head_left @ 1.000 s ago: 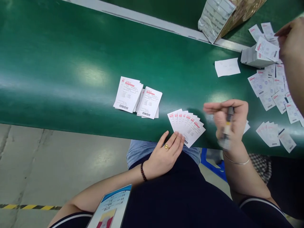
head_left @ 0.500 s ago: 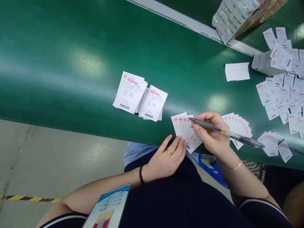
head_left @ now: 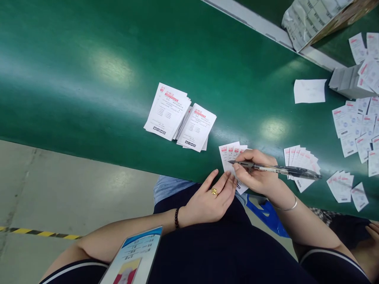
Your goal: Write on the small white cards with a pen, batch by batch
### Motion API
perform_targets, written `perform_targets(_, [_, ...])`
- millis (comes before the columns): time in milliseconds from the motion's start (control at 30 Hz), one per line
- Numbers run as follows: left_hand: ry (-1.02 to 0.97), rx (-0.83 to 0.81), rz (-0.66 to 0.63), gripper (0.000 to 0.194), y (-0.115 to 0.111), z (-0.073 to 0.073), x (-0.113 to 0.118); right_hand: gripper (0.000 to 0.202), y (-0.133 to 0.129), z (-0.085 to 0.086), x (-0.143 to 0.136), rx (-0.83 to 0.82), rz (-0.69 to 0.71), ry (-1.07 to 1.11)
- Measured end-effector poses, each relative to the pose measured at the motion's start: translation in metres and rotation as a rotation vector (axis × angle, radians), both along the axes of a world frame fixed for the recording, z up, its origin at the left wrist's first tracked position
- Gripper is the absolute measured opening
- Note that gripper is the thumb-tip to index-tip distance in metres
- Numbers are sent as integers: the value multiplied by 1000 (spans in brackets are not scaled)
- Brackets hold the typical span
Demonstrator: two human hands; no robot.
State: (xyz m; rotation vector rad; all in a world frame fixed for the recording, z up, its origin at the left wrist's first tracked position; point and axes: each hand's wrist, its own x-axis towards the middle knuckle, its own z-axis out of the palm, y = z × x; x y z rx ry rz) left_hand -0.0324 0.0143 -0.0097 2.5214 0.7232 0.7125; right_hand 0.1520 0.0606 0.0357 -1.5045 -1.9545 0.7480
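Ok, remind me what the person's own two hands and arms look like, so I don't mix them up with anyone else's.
Both are gloveless. The left hand wears a gold-coloured ring, with a dark beaded bracelet at the wrist. The right hand has a thin silvery bangle at its wrist. The short sleeves are dark navy, each with a white stripe.

A gold ring (head_left: 214, 191) on the left hand (head_left: 207, 200), dark beaded bracelet (head_left: 177, 218) behind it! Silvery bangle (head_left: 291, 207) opposite; navy top (head_left: 225, 254), white-striped sleeves (head_left: 327, 266).
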Motion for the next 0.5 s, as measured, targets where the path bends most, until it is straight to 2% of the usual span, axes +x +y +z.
perform_targets(67, [87,191,29,35,0,1,1,6,0,-2,0,43,5,10])
perform_targets(133, [128,265,38,33,-1,2,1,6,1,-3,0,73,2,28])
perform_targets(333, [138,298,66,29,-1,1,2,10,1,-10,3,156,81,15])
perform_targets(500, [153,271,66,30,-3,1,4,10,1,-15,2,159,84,10])
